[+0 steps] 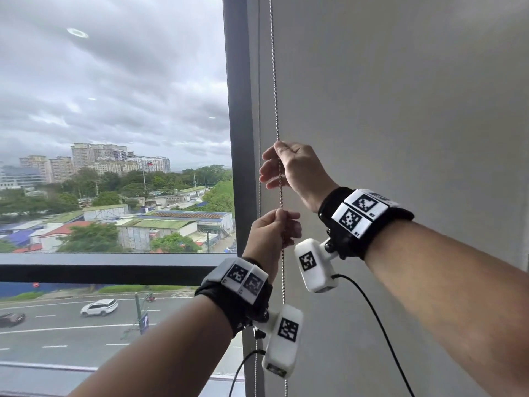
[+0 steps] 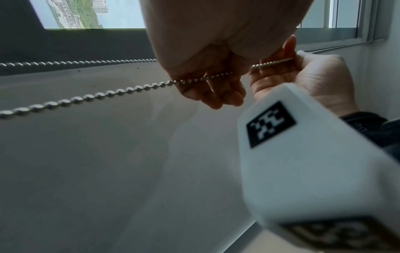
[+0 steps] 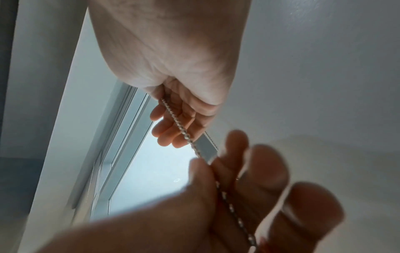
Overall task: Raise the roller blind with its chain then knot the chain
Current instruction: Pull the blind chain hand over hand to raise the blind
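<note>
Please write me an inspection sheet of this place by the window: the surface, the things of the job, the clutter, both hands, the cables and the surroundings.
Surface: grey wall right of the window; no table or worktop seen.
Job's things: bead chain hangs straight down along the dark window frame; no knot seen in it. The blind's fabric and roller are not clearly in view.
Clutter: nothing seen.
Hands: right hand pinches the chain higher up; left hand grips it just below. Both wear wrist cameras with black-and-white markers.
Cables: black cable runs down from the right wrist unit; another from the left.
Surroundings: window shows cloudy sky, buildings, trees and a road with cars.
</note>
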